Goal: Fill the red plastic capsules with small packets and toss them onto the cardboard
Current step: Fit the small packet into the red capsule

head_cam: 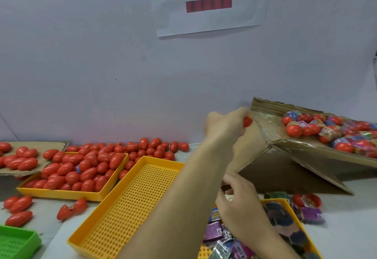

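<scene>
We see our left hand (226, 124) stretched forward, blurred, fingers curled round a red capsule (247, 121) right at the near left corner of the tilted cardboard (273, 128). Grip looks clamped on that capsule; only a bit of red shows past the fingers.

Our right hand (236, 199) sits lower, over the yellow tray of small packets (224, 236). Its fingers are bent together, but we cannot tell whether they pinch anything; the fingertips are turned away and smeared.

The cardboard slopes up on the right, propped by a folded flap (285, 173). On it lies a heap of filled capsules (326, 132), red shells mixed with coloured wrappers, well apart from the capsule in hand.

Middle of the table: a yellow perforated tray (126, 203) with nothing in it. Left of it, touching corners, another yellow tray (61, 192) piled with empty capsules (81, 169). More of them are scattered behind it along the wall, some on a flat cardboard sheet (59, 145) at far left, and a few loose on the table at near left. One open capsule (71, 209) lies just in front of the full tray. A green tray (16, 242) sits at the bottom left corner.

Right of the packet tray, loose packets and a capsule (306, 200) rest on the table. A paper sign (210, 3) hangs on the wall above.
</scene>
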The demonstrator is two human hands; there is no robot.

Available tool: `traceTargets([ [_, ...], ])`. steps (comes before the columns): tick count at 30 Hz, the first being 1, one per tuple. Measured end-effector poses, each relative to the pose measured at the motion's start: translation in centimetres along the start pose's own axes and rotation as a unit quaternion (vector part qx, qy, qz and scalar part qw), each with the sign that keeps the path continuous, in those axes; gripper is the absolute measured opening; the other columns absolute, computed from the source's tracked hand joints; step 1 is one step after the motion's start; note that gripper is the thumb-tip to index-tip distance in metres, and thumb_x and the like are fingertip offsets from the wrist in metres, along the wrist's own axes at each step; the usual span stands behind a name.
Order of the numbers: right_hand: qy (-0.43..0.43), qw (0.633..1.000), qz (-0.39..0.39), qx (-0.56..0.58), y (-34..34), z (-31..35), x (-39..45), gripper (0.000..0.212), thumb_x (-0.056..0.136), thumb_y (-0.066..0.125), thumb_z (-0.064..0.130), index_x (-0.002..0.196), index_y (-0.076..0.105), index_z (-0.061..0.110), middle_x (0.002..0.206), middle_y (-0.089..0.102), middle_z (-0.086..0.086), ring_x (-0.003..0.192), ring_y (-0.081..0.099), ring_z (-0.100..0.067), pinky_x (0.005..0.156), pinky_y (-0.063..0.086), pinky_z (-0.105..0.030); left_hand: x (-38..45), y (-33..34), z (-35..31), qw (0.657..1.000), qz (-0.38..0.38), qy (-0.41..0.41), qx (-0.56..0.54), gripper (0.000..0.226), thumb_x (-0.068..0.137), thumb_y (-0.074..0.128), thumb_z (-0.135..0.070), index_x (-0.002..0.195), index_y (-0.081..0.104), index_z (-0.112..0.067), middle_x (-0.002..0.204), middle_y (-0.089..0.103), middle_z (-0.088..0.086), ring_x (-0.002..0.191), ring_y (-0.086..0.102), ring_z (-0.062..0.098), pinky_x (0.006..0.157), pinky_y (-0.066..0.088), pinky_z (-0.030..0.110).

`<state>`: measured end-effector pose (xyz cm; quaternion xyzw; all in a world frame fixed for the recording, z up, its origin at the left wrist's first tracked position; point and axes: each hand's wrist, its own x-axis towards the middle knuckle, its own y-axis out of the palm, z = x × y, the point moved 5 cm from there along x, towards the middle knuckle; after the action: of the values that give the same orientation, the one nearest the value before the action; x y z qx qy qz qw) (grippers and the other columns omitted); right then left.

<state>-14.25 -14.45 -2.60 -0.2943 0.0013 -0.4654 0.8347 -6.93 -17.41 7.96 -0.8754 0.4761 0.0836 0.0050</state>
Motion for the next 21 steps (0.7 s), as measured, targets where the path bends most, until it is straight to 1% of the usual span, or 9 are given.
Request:
traceTargets([
  [1, -0.008, 1.000, -0.004, 0.007, -0.1, 0.2, 0.0, 0.015, 0.100, 0.055, 0.028, 0.105, 0.066, 0.037, 0.101, 0.065, 0.020, 0.101, 0.057, 0.002, 0.090, 0.047, -0.018, 0.4, 1.4, -0.9, 1.000, 0.018, -0.001, 0.007, 0.037, 0.085, 0.075, -0.031, 0.104, 0.062, -0.001, 0.079, 0.065, 0.007, 0.080, 0.064, 0.021, 0.088, 0.054, 0.034],
  [3, -0.026, 0.999, -0.022, 0.011, -0.4, 0.5, -0.1, 0.026, 0.097, 0.062, 0.016, 0.083, 0.064, 0.038, 0.092, 0.065, 0.020, 0.091, 0.060, -0.001, 0.074, 0.047, -0.012, 1.0, 3.6, -1.9, 0.998, 0.058, -0.004, -0.006, 0.048, 0.088, 0.072, -0.041, 0.110, 0.051, -0.004, 0.080, 0.057, 0.004, 0.095, 0.069, 0.023, 0.099, 0.052, 0.040],
  [5, -0.030, 0.999, -0.028, 0.008, -0.7, 0.7, -0.1, 0.031, 0.095, 0.063, 0.011, 0.078, 0.063, 0.037, 0.089, 0.064, 0.021, 0.087, 0.060, 0.000, 0.069, 0.044, -0.009, 1.5, 4.3, -2.0, 0.997, 0.072, 0.004, -0.015, 0.045, 0.090, 0.069, -0.044, 0.107, 0.042, -0.011, 0.084, 0.047, -0.003, 0.104, 0.065, 0.027, 0.101, 0.050, 0.042],
  [8, -0.023, 1.000, 0.001, -0.017, -0.2, 0.6, 0.1, 0.019, 0.100, 0.054, 0.022, 0.105, 0.067, 0.035, 0.098, 0.064, 0.019, 0.097, 0.055, 0.003, 0.076, 0.040, -0.007, 2.8, 2.0, -0.6, 0.995, 0.015, 0.066, 0.075, 0.028, 0.093, 0.062, -0.038, 0.094, 0.051, -0.012, 0.083, 0.052, 0.001, 0.092, 0.064, 0.025, 0.086, 0.052, 0.037],
  [11, -0.010, 1.000, -0.006, -0.009, -0.3, 0.4, 0.1, 0.027, 0.101, 0.053, 0.029, 0.126, 0.062, 0.034, 0.107, 0.062, 0.022, 0.103, 0.051, 0.010, 0.082, 0.041, -0.006, 4.3, -3.2, 1.6, 0.971, -0.068, 0.116, 0.200, 0.020, 0.090, 0.055, -0.018, 0.078, 0.065, -0.005, 0.074, 0.057, 0.009, 0.070, 0.048, 0.021, 0.067, 0.046, 0.034],
  [13, -0.014, 1.000, 0.003, -0.015, -0.2, 0.7, 0.0, 0.031, 0.100, 0.055, 0.028, 0.129, 0.062, 0.033, 0.108, 0.063, 0.023, 0.105, 0.052, 0.011, 0.086, 0.045, -0.010, 5.4, -7.1, 3.3, 0.939, -0.115, 0.122, 0.301, 0.021, 0.087, 0.055, -0.010, 0.082, 0.073, 0.000, 0.075, 0.065, 0.010, 0.071, 0.052, 0.029, 0.067, 0.045, 0.030],
  [15, -0.020, 0.999, 0.020, -0.033, 0.1, 0.8, 0.0, 0.031, 0.100, 0.055, 0.027, 0.130, 0.062, 0.033, 0.105, 0.063, 0.023, 0.106, 0.053, 0.009, 0.086, 0.047, -0.014, 6.4, -10.3, 5.1, 0.913, -0.134, 0.115, 0.367, 0.022, 0.087, 0.055, -0.004, 0.093, 0.076, -0.004, 0.093, 0.075, 0.013, 0.092, 0.066, 0.030, 0.079, 0.050, 0.029],
  [18, -0.016, 0.998, 0.029, -0.051, 0.3, 0.5, 0.3, 0.030, 0.099, 0.056, 0.024, 0.126, 0.062, 0.037, 0.101, 0.061, 0.023, 0.107, 0.050, 0.011, 0.081, 0.048, -0.014, 9.3, -12.3, 6.7, 0.886, -0.115, 0.140, 0.427, 0.030, 0.088, 0.050, 0.004, 0.102, 0.073, -0.007, 0.102, 0.073, 0.013, 0.099, 0.067, 0.028, 0.073, 0.043, 0.020],
  [21, -0.014, 0.998, 0.035, -0.058, 0.4, 0.4, 0.6, 0.031, 0.098, 0.057, 0.022, 0.121, 0.062, 0.042, 0.100, 0.061, 0.023, 0.108, 0.049, 0.013, 0.081, 0.050, -0.015, 12.7, -10.4, 7.2, 0.857, -0.011, 0.195, 0.476, 0.038, 0.092, 0.045, 0.007, 0.120, 0.065, -0.010, 0.116, 0.064, 0.014, 0.104, 0.063, 0.029, 0.078, 0.040, 0.020],
])
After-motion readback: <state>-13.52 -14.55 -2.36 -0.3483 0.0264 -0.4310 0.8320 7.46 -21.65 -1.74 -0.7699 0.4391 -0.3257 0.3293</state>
